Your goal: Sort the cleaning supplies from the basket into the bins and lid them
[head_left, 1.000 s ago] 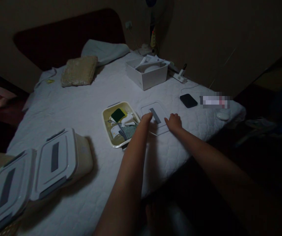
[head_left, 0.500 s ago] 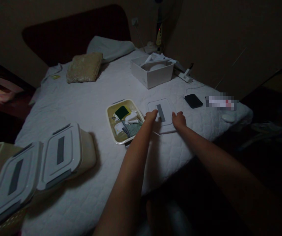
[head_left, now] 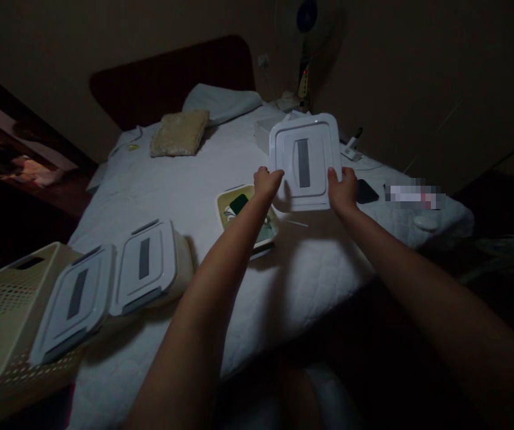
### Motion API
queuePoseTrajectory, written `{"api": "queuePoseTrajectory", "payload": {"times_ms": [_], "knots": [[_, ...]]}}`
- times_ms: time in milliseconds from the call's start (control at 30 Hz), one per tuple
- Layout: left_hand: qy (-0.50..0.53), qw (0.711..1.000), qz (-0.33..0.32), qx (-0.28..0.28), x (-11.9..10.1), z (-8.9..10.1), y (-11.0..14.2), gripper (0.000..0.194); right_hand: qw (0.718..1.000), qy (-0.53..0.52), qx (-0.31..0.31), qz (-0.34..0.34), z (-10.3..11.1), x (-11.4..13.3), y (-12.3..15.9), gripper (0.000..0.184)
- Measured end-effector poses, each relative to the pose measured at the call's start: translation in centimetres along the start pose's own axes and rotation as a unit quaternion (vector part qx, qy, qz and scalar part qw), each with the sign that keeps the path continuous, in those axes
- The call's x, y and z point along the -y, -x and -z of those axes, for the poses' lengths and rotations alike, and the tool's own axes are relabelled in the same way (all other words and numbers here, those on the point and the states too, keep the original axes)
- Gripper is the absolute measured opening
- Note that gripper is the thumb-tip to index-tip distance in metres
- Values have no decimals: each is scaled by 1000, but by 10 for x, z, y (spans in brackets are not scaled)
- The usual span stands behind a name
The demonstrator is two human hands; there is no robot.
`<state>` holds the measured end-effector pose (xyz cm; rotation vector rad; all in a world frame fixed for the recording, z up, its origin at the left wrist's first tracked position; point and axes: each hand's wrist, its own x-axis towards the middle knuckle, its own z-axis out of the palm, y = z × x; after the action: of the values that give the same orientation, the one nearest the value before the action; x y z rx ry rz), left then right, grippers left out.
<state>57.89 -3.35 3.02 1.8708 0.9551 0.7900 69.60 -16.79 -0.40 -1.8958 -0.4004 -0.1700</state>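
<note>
A white lid (head_left: 317,158) with a grey strip is held up above the bed, tilted so that its top faces me. My left hand (head_left: 268,183) grips its left edge, and my right hand (head_left: 343,189) is closed on the lower right edge. Below and left of the lid, an uncovered cream storage box (head_left: 222,209) rests on the bed. A dark green pad (head_left: 238,204) and some white and greenish cloth items show inside it. My left forearm hides part of this box. A thin white stick (head_left: 296,223) lies on the cover beside it.
Two lidded boxes, a nearer one (head_left: 75,298) and a farther one (head_left: 146,263), stand left beside a cream basket (head_left: 6,316). A white open box (head_left: 263,135) is partly behind the lid. A cushion (head_left: 180,132), a black flat object (head_left: 367,191) and a white oval object (head_left: 425,223) lie on the bed (head_left: 221,310).
The lid, which lay flat on the bed right of the uncovered box, has been lifted and tilted up by both hands. The view has shifted, bringing more of the basket into sight.
</note>
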Motion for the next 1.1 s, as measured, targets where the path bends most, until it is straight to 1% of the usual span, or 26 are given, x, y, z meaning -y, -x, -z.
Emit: {"api": "queuePoseTrajectory", "payload": {"times_ms": [67,133,200,367,433,567,667,800,867,933,967,1000,1033,1067,1100], "knots": [[11,1000,5,-21,-3,21,3,13,1000,-19,12,18,-3,16,7,14],[30,999,17,-41,-5,41,6,10,999,-29,21,30,-7,30,12,13],[60,996,31,-52,-6,58,9,16,998,-37,28,39,-12,44,16,14],[160,985,38,-49,-10,95,15,43,994,-79,48,58,-28,70,20,15],[177,982,39,-48,-8,108,17,46,991,-94,60,70,-35,75,21,17],[195,980,37,-26,3,126,19,44,988,-104,76,86,-46,77,28,20],[217,975,42,-26,12,131,20,42,986,-113,88,85,-48,75,33,23],[245,966,74,-27,28,125,24,21,985,-135,97,41,-48,67,38,20],[225,970,88,-26,39,118,29,19,984,-151,97,10,-47,63,39,18],[158,983,80,-39,53,110,39,23,982,-165,93,-12,-45,60,37,14],[101,992,63,-49,60,106,45,25,981,-171,89,-19,-43,60,36,13],[32,998,25,-44,66,101,52,25,980,-178,85,-25,-42,59,35,13],[-43,998,-26,-25,71,96,58,23,979,-186,81,-28,-40,60,34,13],[-113,990,-81,7,75,91,65,19,977,-196,78,-30,-39,61,34,13],[-171,975,-132,47,78,85,71,18,976,-204,73,-33,-38,62,33,14]]}}
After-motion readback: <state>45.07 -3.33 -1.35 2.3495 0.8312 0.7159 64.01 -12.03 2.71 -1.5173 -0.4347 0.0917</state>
